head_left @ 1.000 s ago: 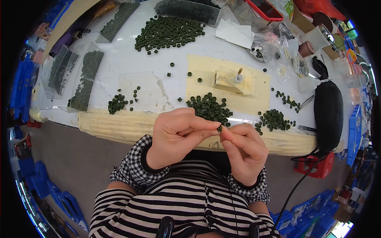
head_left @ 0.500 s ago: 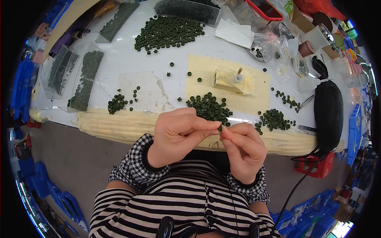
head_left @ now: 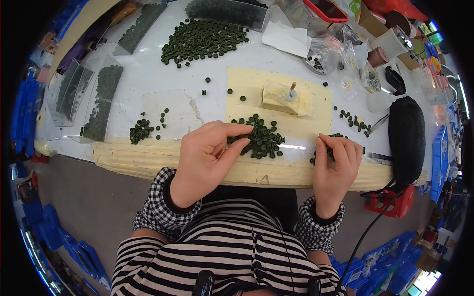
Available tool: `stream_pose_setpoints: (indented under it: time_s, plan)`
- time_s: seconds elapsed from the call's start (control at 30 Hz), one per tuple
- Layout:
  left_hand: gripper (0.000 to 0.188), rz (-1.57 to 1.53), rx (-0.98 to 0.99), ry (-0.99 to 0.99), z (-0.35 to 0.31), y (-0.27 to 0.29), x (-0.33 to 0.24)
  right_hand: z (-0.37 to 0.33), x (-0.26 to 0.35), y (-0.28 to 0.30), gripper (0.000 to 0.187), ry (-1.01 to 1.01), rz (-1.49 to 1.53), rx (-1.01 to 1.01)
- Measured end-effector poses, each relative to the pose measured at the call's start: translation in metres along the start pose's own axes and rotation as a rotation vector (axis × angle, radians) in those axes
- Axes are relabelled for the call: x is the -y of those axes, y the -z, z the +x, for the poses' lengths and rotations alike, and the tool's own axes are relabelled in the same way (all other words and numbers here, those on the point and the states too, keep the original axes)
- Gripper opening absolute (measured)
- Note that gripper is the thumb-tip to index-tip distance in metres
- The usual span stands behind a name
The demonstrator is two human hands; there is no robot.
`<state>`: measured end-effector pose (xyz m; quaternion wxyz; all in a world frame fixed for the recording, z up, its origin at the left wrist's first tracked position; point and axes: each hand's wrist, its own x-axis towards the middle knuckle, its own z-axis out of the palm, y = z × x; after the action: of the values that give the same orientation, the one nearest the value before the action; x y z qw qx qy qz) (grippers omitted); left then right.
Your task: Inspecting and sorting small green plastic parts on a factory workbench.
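My left hand (head_left: pixel 205 160) is at the near edge of a central pile of small dark green ridged round pieces (head_left: pixel 264 140). Its thumb and forefinger are apart, with nothing visible between them. Over the right-hand pile of the same pieces (head_left: pixel 340 135), my right hand (head_left: pixel 338 167) has thumb and forefinger tips brought together. Whatever they may hold is too small to make out, and that hand covers much of the pile. Beyond the central pile, a yellow taped block (head_left: pixel 276 101) with a small upright peg (head_left: pixel 292 91) sits on a yellow sheet (head_left: pixel 242 79).
A small pile (head_left: pixel 140 130) lies left and a large one (head_left: pixel 202 42) at the back. Clear trays of pieces (head_left: pixel 101 106) stand left. Tweezers (head_left: pixel 379 123) and a black bag-like bundle (head_left: pixel 407 138) are at right. A padded yellow edge (head_left: pixel 133 158) runs along the table front.
My hands were together, pinching a small green piece. They have separated: the left has moved left and its fingers have parted, the right has moved right over the right-hand pile.
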<state>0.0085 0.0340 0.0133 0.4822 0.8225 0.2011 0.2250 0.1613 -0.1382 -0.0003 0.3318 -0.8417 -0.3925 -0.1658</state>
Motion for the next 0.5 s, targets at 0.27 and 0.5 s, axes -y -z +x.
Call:
stream_pose_setpoints:
  time_s: [0.27, 0.5]
  plan:
    - [0.025, -1.463, -0.033, 0.559, 0.001, 0.009, 0.006, 0.003, -0.004, -0.001, 0.007, -0.006, -0.079, 0.031]
    - [0.027, -1.598, 0.117, 0.589, -0.003, 0.011, 0.001, -0.004, 0.017, -0.002, 0.011, -0.086, 0.359, -0.047]
